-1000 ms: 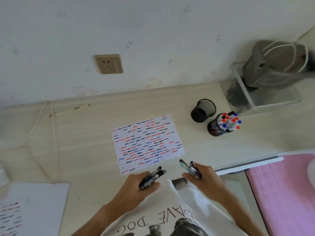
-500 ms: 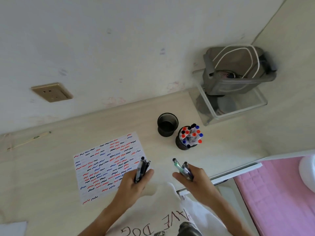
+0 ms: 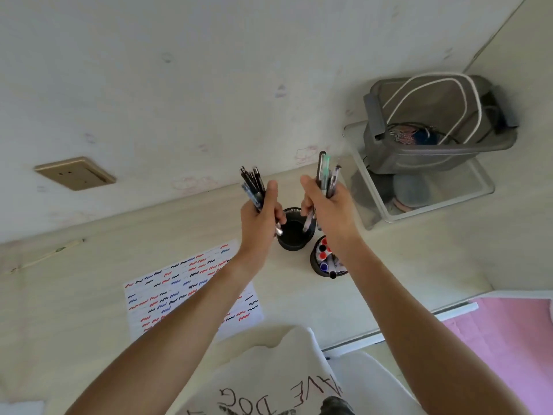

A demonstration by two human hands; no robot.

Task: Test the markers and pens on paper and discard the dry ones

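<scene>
Left hand (image 3: 260,215) curled round bundle of dark pens (image 3: 253,187); right hand (image 3: 327,209) clamped on second bundle, clear and green pens (image 3: 326,175). Both bundles held above empty black mesh cup (image 3: 294,235), beside marker cup (image 3: 327,260). Scribbled test paper (image 3: 191,283) lies on desk (image 3: 299,301), nearer body.

Pens judged light, stiff, smooth-barrelled; slipping from loose bundle likely, so mid-barrel grip is preferred. Long axes near upright, upper ends tilted toward wall, lower ends pointed at mesh cup.
</scene>
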